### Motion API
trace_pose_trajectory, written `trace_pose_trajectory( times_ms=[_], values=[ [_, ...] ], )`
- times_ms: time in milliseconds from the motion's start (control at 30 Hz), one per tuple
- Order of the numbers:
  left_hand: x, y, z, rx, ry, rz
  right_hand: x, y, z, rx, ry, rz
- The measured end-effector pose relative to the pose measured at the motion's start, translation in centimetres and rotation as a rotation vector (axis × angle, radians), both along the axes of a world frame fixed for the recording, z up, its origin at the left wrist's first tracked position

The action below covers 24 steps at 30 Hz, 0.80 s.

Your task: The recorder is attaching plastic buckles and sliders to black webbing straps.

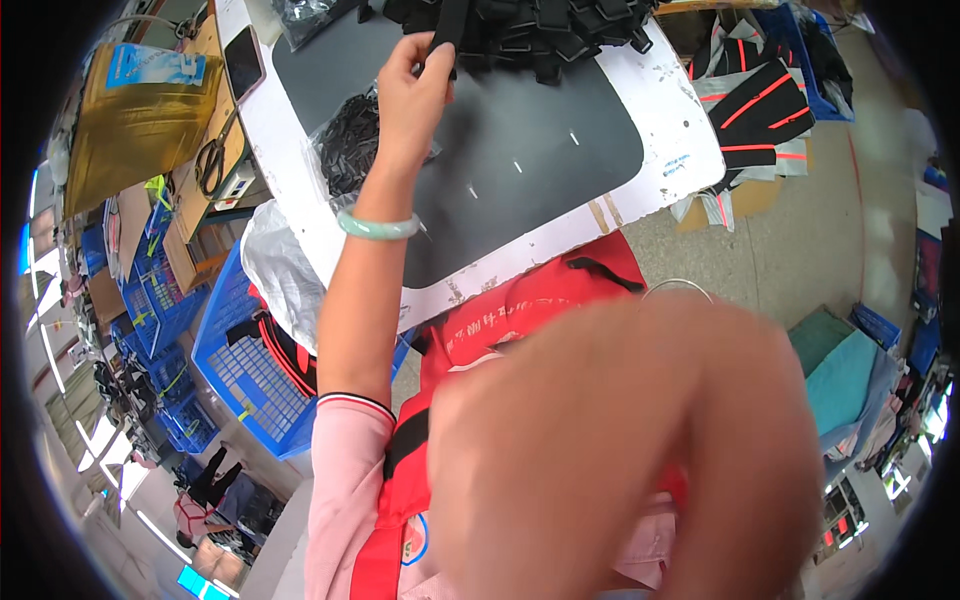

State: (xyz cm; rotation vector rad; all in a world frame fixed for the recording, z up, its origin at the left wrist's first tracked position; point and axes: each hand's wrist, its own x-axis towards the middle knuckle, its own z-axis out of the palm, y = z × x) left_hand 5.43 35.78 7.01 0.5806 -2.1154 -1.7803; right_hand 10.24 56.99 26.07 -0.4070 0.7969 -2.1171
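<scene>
One black strap (452, 24) sits pinched in your left hand (416, 92), upper centre; your right hand (625, 430), lower right, is too blurred to tell. Pale writing (520, 314) marks your red apron (618, 262) below the counter's (682, 130) edge.

White worktable (692, 148) (rather scuffed), grey floor (800, 240), bright strip lights (154, 528)

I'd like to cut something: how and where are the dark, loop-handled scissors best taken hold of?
Probably grip the dark, loop-handled scissors by their rounded loops, from the near side: the loops face this way, while the narrow blades point away toward the flat black phone.
</scene>
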Motion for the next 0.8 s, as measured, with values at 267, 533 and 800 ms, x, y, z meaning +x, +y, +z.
trace_pose_trajectory(
  times_ms=[267, 533, 800],
  values=[
    [11.5, 4.4, 1.5, 0.712, -0.101, 0.028, -6.2, -5.1, -18.8, 0.272, 0.073, -0.043],
    [24.8, 1.9, -3.1, 1.046, 0.033, 0.485, -11.3, -4.9, -10.9, -0.249, 0.105, -0.32],
    [22.5, -3.3, -3.8, 0.998, 0.646, 0.617, -9.5, -0.1, -20.0, 0.813, 0.352, -0.317]
  ],
)
